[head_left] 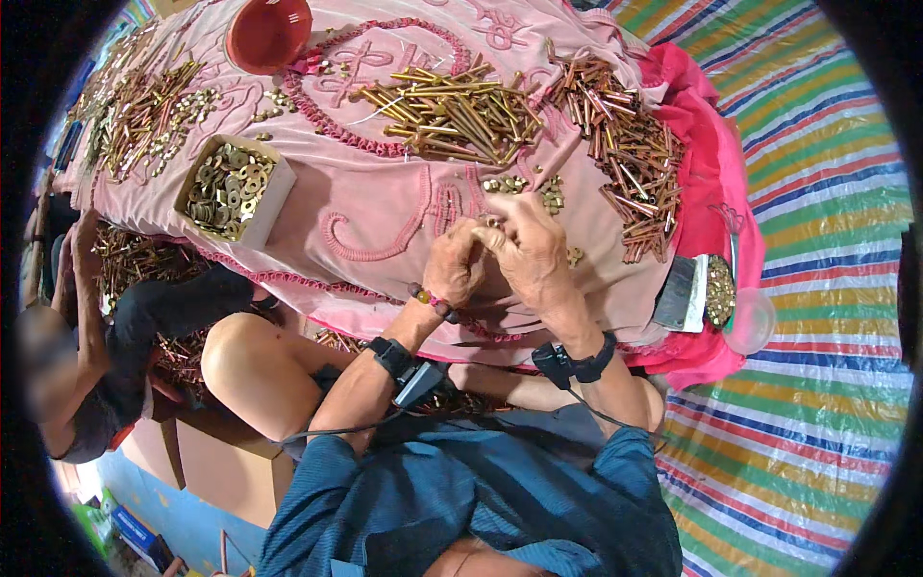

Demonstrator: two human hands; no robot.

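Note:
My left hand (456,262) and my right hand (535,252) meet over the pink cloth (375,197), fingers pinched together. A small brownish metal piece (493,221) shows between the fingertips; its kind is mostly hidden. Just beyond my hands lie several small brass-coloured nuts (551,195). Further off is a heap of long yellowish bolts (452,117). A pile of copper-coloured metal rods or sleeves (630,159) spreads to the right of it. To the left, an open cardboard box (273,207) holds many flat washers (229,189).
A red bowl (269,37) stands at the far left, near another bolt pile (144,120). A person (87,317) sits at the left edge. A clear bag of small parts (718,290) and a translucent cup (750,322) lie right. Striped sheeting (817,240) covers the floor.

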